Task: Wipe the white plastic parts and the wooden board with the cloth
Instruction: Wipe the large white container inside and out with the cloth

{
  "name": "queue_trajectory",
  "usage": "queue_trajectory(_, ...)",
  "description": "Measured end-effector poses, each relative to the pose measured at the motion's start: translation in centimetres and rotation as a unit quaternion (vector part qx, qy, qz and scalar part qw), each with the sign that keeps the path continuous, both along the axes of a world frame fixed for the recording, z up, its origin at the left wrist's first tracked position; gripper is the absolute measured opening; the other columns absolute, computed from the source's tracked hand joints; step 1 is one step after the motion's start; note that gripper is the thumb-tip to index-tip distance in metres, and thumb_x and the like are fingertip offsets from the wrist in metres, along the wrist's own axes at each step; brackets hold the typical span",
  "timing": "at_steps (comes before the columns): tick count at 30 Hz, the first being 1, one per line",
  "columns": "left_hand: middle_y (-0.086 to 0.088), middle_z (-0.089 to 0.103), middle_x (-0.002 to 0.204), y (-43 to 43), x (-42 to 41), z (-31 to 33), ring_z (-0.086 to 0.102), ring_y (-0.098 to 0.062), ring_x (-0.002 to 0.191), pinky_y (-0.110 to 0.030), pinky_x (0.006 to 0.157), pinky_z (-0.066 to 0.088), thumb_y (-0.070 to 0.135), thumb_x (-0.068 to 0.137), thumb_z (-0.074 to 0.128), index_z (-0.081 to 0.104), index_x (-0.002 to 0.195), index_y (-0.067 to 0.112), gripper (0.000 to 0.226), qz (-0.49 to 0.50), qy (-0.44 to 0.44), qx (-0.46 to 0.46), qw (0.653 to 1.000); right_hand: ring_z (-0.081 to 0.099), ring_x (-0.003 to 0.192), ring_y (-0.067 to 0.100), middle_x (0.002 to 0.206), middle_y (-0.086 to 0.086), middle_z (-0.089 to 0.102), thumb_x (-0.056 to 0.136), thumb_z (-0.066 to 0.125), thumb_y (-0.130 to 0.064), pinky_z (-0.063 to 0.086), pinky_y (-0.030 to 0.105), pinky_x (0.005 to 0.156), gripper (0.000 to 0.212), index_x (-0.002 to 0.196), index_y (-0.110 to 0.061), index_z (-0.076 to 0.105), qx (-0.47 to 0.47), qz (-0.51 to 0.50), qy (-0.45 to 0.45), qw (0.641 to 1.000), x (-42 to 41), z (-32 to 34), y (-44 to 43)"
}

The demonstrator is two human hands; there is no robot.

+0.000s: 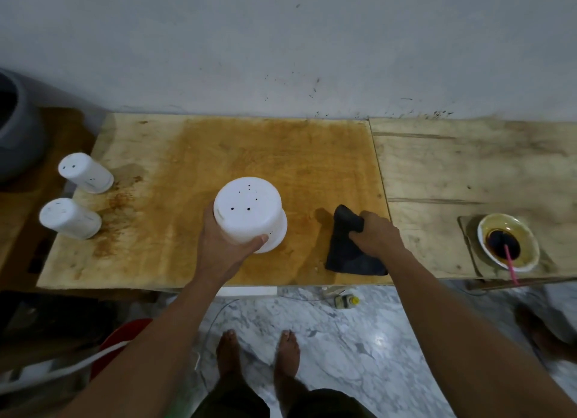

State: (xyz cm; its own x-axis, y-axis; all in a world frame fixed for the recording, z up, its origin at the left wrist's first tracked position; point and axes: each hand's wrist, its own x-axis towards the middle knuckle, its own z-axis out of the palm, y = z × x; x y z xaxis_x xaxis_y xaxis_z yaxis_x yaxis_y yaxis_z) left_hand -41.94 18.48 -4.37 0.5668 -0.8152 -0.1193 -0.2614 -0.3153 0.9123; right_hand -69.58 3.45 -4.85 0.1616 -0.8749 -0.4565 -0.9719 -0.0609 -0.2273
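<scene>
A large white plastic tub (249, 211) stands upside down near the middle of the wooden board (281, 149), its base flecked with dark spots. My left hand (223, 246) grips its near side. To the right, my right hand (376, 233) is closed on a dark cloth (346, 249) that hangs down onto the board. Two smaller white plastic cups (86, 172) (70, 218), also upside down, stand at the board's left edge. Much of the board looks wet and stained orange-brown.
A second, paler wooden board (468, 174) adjoins on the right, carrying a white bowl (507, 241) of dark liquid with a pink stick in it. A grey pot (15, 130) sits at far left. A red bucket (121, 339) and a small bottle (346, 300) are on the marble floor.
</scene>
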Motion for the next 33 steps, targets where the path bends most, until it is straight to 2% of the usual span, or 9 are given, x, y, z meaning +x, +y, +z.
queue_trajectory(8,0.015,0.053,0.132,1.3,0.8,5.7,0.054,-0.004,0.115,-0.013,0.081,0.048,0.061,0.048,0.083,0.039,0.146,0.031,0.112,0.052,0.028,-0.073,0.996,0.056,0.066,0.022,0.072,0.002,0.058,0.088,0.064,-0.019,0.037,0.030,0.052,0.014,0.080,-0.020,0.053,-0.068,-0.064,-0.217,0.972,0.8,6.6,1.4)
queue_trajectory(12,0.012,0.058,0.134,0.9,0.8,8.4,0.062,-0.005,0.115,-0.030,0.083,0.059,0.059,0.051,0.085,0.041,0.145,0.028,0.108,0.046,0.076,-0.106,0.990,0.056,0.062,0.011,0.069,-0.003,0.060,0.092,0.064,-0.022,0.038,0.023,0.050,0.013,0.081,-0.026,0.058,-0.169,-0.057,-0.355,0.918,4.0,13.1,3.2)
queue_trajectory(14,0.012,0.059,0.130,0.0,-0.2,10.4,0.064,0.005,0.106,-0.022,0.073,0.060,0.055,0.050,0.083,0.042,0.143,0.025,0.106,0.036,0.113,-0.130,0.984,0.054,0.060,0.008,0.067,-0.008,0.057,0.093,0.064,-0.024,0.035,0.015,0.047,0.016,0.081,-0.030,0.056,-0.218,-0.048,-0.430,0.875,6.4,16.4,4.5)
queue_trajectory(16,0.009,0.061,0.126,-0.9,-1.3,12.2,0.066,0.005,0.101,-0.020,0.070,0.059,0.054,0.050,0.082,0.044,0.138,0.024,0.100,0.030,0.141,-0.151,0.978,0.057,0.069,0.007,0.078,-0.008,0.061,0.094,0.064,-0.023,0.042,0.016,0.056,0.012,0.088,-0.031,0.057,-0.210,-0.016,-0.504,0.838,9.0,18.8,5.7)
queue_trajectory(19,-0.004,0.065,0.130,-2.2,-2.2,14.5,0.068,-0.021,0.112,-0.046,0.085,0.062,0.055,0.055,0.083,0.048,0.140,0.022,0.097,0.030,0.177,-0.164,0.970,0.060,0.100,0.007,0.112,-0.013,0.060,0.097,0.058,-0.026,0.054,0.029,0.078,0.024,0.118,-0.036,0.053,-0.134,0.053,-0.593,0.792,11.7,21.0,7.0)
queue_trajectory(22,-0.005,0.068,0.128,-2.2,-2.0,16.5,0.069,-0.024,0.112,-0.055,0.092,0.059,0.055,0.059,0.082,0.051,0.140,0.023,0.092,0.033,0.201,-0.189,0.961,0.059,0.094,0.004,0.106,-0.022,0.058,0.102,0.045,-0.044,0.048,0.021,0.072,0.024,0.125,-0.041,0.045,-0.156,0.072,-0.594,0.786,13.0,21.9,8.0)
queue_trajectory(26,-0.005,0.068,0.124,-1.7,-1.0,18.7,0.070,-0.026,0.109,-0.052,0.089,0.061,0.053,0.055,0.082,0.054,0.135,0.025,0.089,0.027,0.223,-0.201,0.953,0.064,0.100,0.013,0.119,-0.012,0.064,0.102,0.035,-0.051,0.054,0.035,0.080,0.040,0.142,-0.046,0.034,-0.250,0.075,-0.544,0.798,13.8,22.5,8.2)
queue_trajectory(29,-0.009,0.069,0.126,-1.5,-0.3,19.6,0.069,-0.031,0.112,-0.060,0.089,0.059,0.050,0.057,0.085,0.058,0.133,0.024,0.085,0.011,0.255,-0.196,0.947,0.065,0.071,0.014,0.090,-0.013,0.067,0.103,0.037,-0.045,0.054,0.036,0.054,0.031,0.132,-0.053,0.041,-0.257,0.036,-0.547,0.796,13.3,23.1,7.6)
queue_trajectory(33,-0.008,0.073,0.120,-1.2,1.0,21.9,0.070,-0.031,0.112,-0.061,0.089,0.059,0.055,0.061,0.082,0.064,0.127,0.025,0.075,-0.026,0.278,-0.190,0.941,0.055,0.125,0.009,0.143,-0.018,0.051,0.102,0.039,-0.044,0.056,0.040,0.091,0.044,0.145,-0.048,0.037,-0.305,0.101,-0.536,0.781,14.7,24.9,9.4)
